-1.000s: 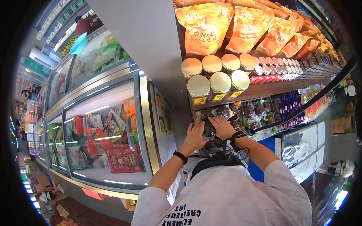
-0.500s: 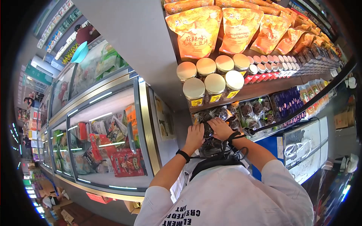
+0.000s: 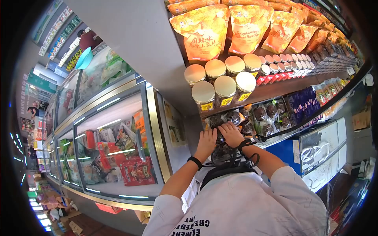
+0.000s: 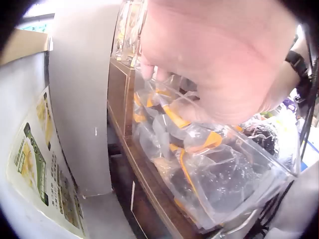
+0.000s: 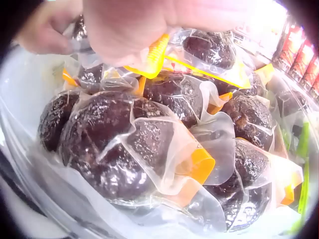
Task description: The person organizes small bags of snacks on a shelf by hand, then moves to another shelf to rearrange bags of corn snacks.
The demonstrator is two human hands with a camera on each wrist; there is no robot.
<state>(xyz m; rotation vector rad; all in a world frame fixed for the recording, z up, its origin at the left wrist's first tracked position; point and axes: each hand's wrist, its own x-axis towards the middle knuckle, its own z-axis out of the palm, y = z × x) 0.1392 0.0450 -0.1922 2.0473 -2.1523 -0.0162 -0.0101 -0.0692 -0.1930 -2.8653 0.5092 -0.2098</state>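
Observation:
Vacuum packs (image 5: 112, 144) of dark, glossy, wrinkled round food with orange corners fill a clear plastic bin (image 4: 279, 167). Over its far-left part is my left hand (image 3: 206, 142), fingers bent downward. The left wrist view shows that hand (image 4: 219, 55) with its thumb low among the packs, gripping clear wrapping. My right hand (image 3: 231, 134) lies beside it, fingers over the packs. In the right wrist view the right hand (image 5: 149, 25) overlaps a yellow-cornered pack; its fingertips are hidden, so I cannot tell whether it grips one. The left hand (image 5: 47, 30) shows at upper left there.
Lidded jars (image 3: 225, 84) and orange chip bags (image 3: 201, 35) stand on the shelf above. Purple packets (image 3: 301, 104) are right of the bin. A glass-doored freezer (image 3: 114, 137) and a grey pillar (image 4: 79, 99) flank the left. A black cable (image 3: 315, 114) crosses at right.
The head view has shifted slightly, so the shelf sits further left. My left fingers have drawn in and bend more over the packs. The right hand stays at nearly the same place.

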